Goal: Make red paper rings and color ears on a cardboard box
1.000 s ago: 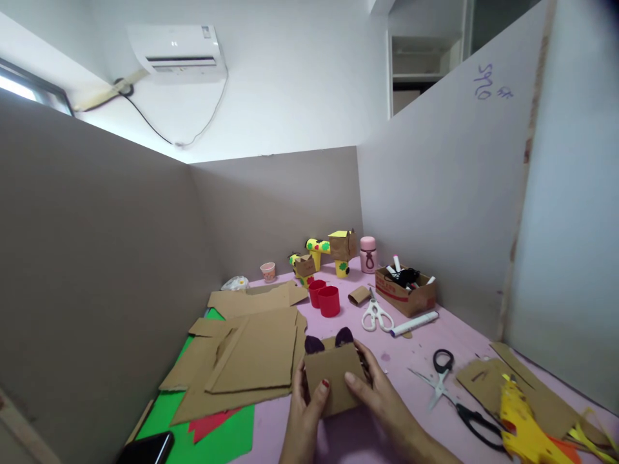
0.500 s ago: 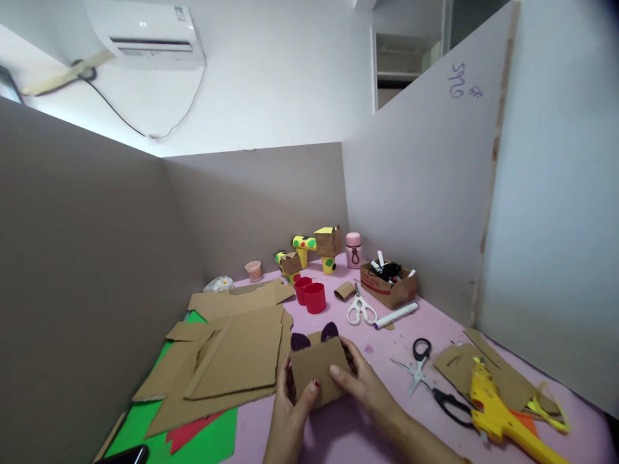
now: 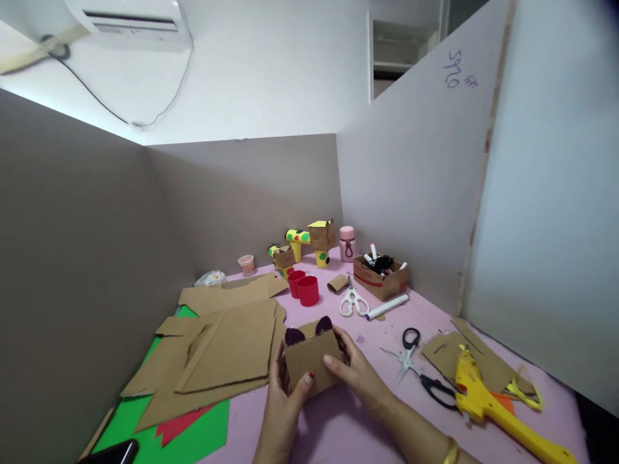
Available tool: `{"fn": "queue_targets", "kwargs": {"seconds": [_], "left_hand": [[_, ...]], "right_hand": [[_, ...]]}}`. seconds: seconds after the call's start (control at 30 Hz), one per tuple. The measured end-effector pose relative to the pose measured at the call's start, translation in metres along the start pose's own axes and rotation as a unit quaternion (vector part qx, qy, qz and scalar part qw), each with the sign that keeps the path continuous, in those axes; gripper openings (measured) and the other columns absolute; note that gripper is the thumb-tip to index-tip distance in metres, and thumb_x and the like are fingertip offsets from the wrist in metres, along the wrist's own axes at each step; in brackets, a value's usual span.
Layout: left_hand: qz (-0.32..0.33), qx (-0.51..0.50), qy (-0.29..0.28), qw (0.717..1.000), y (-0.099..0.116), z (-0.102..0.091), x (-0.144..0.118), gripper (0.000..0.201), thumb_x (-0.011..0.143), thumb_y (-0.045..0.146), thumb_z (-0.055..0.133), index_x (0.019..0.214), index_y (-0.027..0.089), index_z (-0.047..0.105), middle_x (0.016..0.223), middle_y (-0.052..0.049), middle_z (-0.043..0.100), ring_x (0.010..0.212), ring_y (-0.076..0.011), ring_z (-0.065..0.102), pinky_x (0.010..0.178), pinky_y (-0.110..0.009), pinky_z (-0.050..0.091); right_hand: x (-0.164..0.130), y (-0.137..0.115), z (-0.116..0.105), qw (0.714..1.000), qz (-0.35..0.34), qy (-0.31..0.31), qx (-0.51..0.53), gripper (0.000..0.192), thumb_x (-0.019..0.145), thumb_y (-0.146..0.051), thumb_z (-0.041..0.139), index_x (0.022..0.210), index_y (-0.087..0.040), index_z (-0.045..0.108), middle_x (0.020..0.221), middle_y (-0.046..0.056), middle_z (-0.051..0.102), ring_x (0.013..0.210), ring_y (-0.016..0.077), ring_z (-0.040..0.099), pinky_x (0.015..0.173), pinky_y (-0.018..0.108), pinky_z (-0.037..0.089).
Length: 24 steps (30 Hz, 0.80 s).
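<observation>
A small cardboard box (image 3: 313, 362) with two dark purple rounded ears (image 3: 324, 325) along its top edge is held just above the pink tabletop. My left hand (image 3: 290, 393) grips its left side, thumb on the front face. From the right, my right hand (image 3: 351, 367) wraps round the other side, its thumb also pressed on the front. Both hands are closed on the box; the fingers behind it are mostly hidden. Black-handled scissors (image 3: 409, 357) lie open to the right of my right hand, and flat cardboard sheets (image 3: 227, 351) lie to the left.
A yellow glue gun (image 3: 478, 393) rests on cardboard scraps at right. Farther back are white scissors (image 3: 354, 300), a marker (image 3: 387, 307), red cups (image 3: 308, 291), a cardboard box of markers (image 3: 382, 283), a pink bottle (image 3: 347, 243) and yellow decorated figures (image 3: 322, 237). Grey partitions (image 3: 242, 193) enclose the table.
The whole view has shifted slightly, so everything sits a little higher and farther left. Both hands keep the same hold on the eared box. A bracelet now shows on the right wrist.
</observation>
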<state>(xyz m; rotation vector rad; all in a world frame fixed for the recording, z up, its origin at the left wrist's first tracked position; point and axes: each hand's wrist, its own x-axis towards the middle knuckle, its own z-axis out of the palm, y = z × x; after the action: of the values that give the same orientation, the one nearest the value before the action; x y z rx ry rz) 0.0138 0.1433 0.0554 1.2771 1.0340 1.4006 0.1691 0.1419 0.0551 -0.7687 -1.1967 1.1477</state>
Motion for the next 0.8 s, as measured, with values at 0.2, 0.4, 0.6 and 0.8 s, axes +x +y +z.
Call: {"fn": "queue_targets", "kwargs": {"seconds": [0.2,0.4,0.6,0.8], "left_hand": [[-0.008,0.017,-0.024,1.0,0.004,0.002,0.001,0.094,0.066,0.045,0.073,0.14,0.021,0.021,0.147,-0.018,0.03,0.134,-0.0323,0.032,0.106,-0.041,0.035],[-0.025,-0.003,-0.019,0.999,0.004,0.004,0.006,0.101,0.064,0.047,0.074,0.142,0.019,0.015,0.15,-0.02,0.023,0.135,-0.034,0.029,0.11,-0.045,0.028],[-0.012,0.013,-0.03,0.999,0.002,0.002,0.007,0.102,0.065,0.047,0.073,0.142,0.014,0.016,0.15,-0.023,0.024,0.134,-0.0365,0.031,0.11,-0.048,0.028],[-0.019,-0.007,-0.017,1.0,0.001,0.002,0.006,0.095,0.069,0.044,0.072,0.142,0.018,0.017,0.152,-0.02,0.021,0.137,-0.0327,0.026,0.11,-0.045,0.029]], "right_hand": [[0.004,-0.016,-0.007,0.984,-0.029,0.022,-0.174,0.051,0.088,-0.046,0.051,0.133,-0.021,0.042,0.135,0.009,0.054,0.12,0.0222,0.052,0.098,0.038,0.043],[0.024,-0.037,-0.057,0.845,0.043,0.182,-0.501,0.028,0.09,-0.031,0.054,0.116,-0.019,0.057,0.129,0.008,0.053,0.115,0.0259,0.052,0.097,0.052,0.039],[0.033,-0.029,-0.084,0.706,0.115,0.141,-0.684,0.03,0.089,-0.029,0.058,0.116,-0.018,0.056,0.124,0.008,0.057,0.108,0.0249,0.056,0.09,0.049,0.046],[0.027,-0.041,-0.097,0.662,0.123,0.086,-0.735,0.026,0.09,-0.03,0.056,0.112,-0.017,0.058,0.114,0.007,0.062,0.097,0.021,0.062,0.084,0.044,0.05]]}}
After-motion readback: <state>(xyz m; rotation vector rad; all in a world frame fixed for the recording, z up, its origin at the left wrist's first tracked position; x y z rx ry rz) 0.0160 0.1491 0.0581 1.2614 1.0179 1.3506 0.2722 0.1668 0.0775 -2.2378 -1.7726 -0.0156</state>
